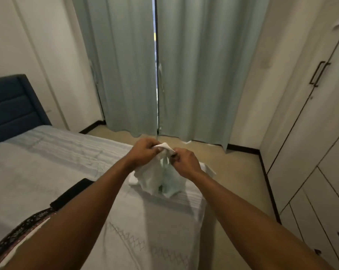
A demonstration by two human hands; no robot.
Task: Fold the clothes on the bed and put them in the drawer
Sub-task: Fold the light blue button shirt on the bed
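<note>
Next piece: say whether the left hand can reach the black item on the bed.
Likely yes, once freed: the left hand grips the white garment; the black item lies bare beside that forearm.

The left forearm [86, 211] and the right forearm [242, 207] are seen uncovered up to the wrists, with no sleeve reaching them. The left hand [145, 152] and the right hand [184, 160] are likewise bare. A dark, finely patterned cloth [22, 228] is seen beneath the left forearm; whether it is worn cannot be told.
</note>
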